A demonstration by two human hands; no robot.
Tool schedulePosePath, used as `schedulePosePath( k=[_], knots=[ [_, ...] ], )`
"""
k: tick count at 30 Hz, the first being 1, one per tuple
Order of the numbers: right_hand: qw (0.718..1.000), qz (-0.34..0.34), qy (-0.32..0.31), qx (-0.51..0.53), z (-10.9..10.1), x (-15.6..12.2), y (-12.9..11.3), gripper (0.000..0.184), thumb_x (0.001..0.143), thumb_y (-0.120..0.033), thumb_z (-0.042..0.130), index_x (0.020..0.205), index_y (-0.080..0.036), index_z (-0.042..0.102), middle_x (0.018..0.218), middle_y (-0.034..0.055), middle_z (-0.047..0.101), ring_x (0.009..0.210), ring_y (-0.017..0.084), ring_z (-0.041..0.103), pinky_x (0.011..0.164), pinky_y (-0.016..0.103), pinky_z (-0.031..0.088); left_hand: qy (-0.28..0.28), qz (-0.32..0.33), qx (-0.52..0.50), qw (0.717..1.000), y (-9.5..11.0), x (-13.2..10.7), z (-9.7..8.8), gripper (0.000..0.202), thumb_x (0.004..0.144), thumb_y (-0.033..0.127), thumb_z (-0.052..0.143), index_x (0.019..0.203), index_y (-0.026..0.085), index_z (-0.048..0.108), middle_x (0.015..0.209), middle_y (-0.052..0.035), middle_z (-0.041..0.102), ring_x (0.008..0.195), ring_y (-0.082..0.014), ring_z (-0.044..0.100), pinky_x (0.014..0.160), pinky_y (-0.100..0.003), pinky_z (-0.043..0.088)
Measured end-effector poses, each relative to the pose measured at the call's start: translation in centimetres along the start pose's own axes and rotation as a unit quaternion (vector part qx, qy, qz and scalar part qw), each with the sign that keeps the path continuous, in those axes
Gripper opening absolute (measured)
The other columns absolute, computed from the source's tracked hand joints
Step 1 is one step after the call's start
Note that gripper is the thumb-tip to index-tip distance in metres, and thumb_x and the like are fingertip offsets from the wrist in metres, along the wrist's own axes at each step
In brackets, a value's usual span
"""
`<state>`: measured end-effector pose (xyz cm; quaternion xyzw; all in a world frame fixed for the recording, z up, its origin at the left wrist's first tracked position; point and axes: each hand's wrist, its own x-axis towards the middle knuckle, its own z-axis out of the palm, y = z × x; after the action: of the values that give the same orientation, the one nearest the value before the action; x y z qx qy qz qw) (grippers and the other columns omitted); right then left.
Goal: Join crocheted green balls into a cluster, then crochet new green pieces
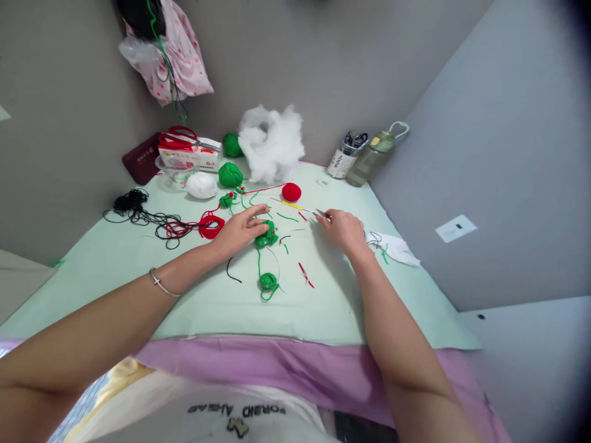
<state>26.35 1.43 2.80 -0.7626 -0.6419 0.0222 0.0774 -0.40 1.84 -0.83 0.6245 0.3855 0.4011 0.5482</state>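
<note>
My left hand [240, 231] lies over the table with its fingers apart, the thumb tip touching a green crocheted piece [266, 235]. Small red bits show on that piece. A second small green crocheted piece [268, 282] with a yarn tail lies nearer to me. On the right, the fingers of my right hand [342, 229] are closed on a small dark pointed tool [322, 213]; most of it is hidden in the grip, so its kind is unclear. Just left of its tip is a yellow-handled crochet hook [292, 204]. Yarn snippets [303, 271] are scattered between the hands.
White stuffing [272, 144] is heaped at the back, near green yarn balls [230, 175] and a red ball [291, 192]. Red scissors [182, 138] rest on a box. Black yarn [132, 200] tangles at left. A pen cup [344, 159] and bottle [369, 159] stand back right.
</note>
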Motion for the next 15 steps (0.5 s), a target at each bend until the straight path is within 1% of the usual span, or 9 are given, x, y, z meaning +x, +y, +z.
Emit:
schedulePosePath(
  k=[2, 5, 7, 9, 10, 12, 15],
  knots=[
    [0.998, -0.028, 0.000, -0.049, 0.8, 0.3, 0.2, 0.032, 0.099, -0.035, 0.049, 0.109, -0.016, 0.073, 0.113, 0.0174, 0.070, 0.102, 0.031, 0.063, 0.075, 0.035, 0.039, 0.007, 0.005, -0.005, 1.000, -0.2, 0.3, -0.2, 0.067, 0.077, 0.035, 0.076, 0.139, 0.019, 0.057, 0.149, -0.0179, 0.054, 0.132, -0.0348, 0.057, 0.110, -0.053, 0.044],
    [0.990, -0.129, 0.018, -0.054, 1.6, 0.1, -0.5, 0.030, 0.101, -0.027, 0.046, 0.115, -0.017, 0.071, 0.121, 0.0152, 0.066, 0.114, 0.029, 0.059, 0.078, 0.034, 0.041, 0.006, 0.011, -0.011, 1.000, -0.1, 0.5, -0.6, 0.062, 0.079, 0.035, 0.074, 0.137, 0.018, 0.059, 0.150, -0.0172, 0.054, 0.136, -0.0347, 0.054, 0.114, -0.053, 0.042],
    [0.978, -0.203, 0.019, -0.053, 2.0, -0.3, -1.3, 0.030, 0.102, -0.024, 0.044, 0.115, -0.018, 0.070, 0.121, 0.0128, 0.066, 0.115, 0.027, 0.058, 0.079, 0.032, 0.041, 0.010, 0.018, 0.000, 1.000, 0.1, 0.6, -0.9, 0.057, 0.082, 0.034, 0.072, 0.136, 0.018, 0.061, 0.148, -0.0163, 0.057, 0.136, -0.0342, 0.054, 0.115, -0.052, 0.041],
    [0.961, -0.264, -0.003, -0.078, 2.1, -0.7, -2.2, 0.029, 0.102, -0.020, 0.043, 0.111, -0.018, 0.070, 0.118, 0.0121, 0.067, 0.111, 0.026, 0.059, 0.077, 0.032, 0.041, 0.020, 0.036, 0.025, 0.999, 0.4, 0.6, -1.2, 0.053, 0.083, 0.033, 0.070, 0.133, 0.018, 0.063, 0.144, -0.0153, 0.061, 0.135, -0.0332, 0.055, 0.115, -0.052, 0.042],
    [0.954, -0.283, -0.016, -0.097, 2.1, -0.9, -2.6, 0.029, 0.101, -0.017, 0.043, 0.109, -0.017, 0.070, 0.116, 0.0124, 0.068, 0.109, 0.026, 0.060, 0.076, 0.032, 0.040, 0.028, 0.049, 0.036, 0.998, 0.5, 0.6, -1.3, 0.050, 0.084, 0.033, 0.069, 0.132, 0.018, 0.064, 0.142, -0.0148, 0.062, 0.134, -0.0325, 0.056, 0.114, -0.051, 0.043],
    [0.944, -0.298, -0.039, -0.138, 2.0, -1.4, -3.4, 0.028, 0.100, -0.014, 0.043, 0.105, -0.014, 0.070, 0.111, 0.0137, 0.068, 0.105, 0.026, 0.061, 0.075, 0.033, 0.040, 0.046, 0.081, 0.042, 0.995, 0.7, 0.7, -1.5, 0.046, 0.087, 0.032, 0.066, 0.130, 0.018, 0.065, 0.139, -0.0138, 0.064, 0.131, -0.0309, 0.059, 0.113, -0.050, 0.044],
    [0.939, -0.286, -0.052, -0.183, 1.6, -1.9, -4.3, 0.029, 0.098, -0.009, 0.041, 0.105, -0.011, 0.069, 0.110, 0.0165, 0.067, 0.102, 0.027, 0.063, 0.075, 0.033, 0.040, 0.088, 0.132, 0.036, 0.987, 0.9, 0.5, -1.5, 0.040, 0.090, 0.032, 0.063, 0.128, 0.018, 0.066, 0.134, -0.0125, 0.067, 0.126, -0.0285, 0.062, 0.112, -0.048, 0.046]
  ],
)
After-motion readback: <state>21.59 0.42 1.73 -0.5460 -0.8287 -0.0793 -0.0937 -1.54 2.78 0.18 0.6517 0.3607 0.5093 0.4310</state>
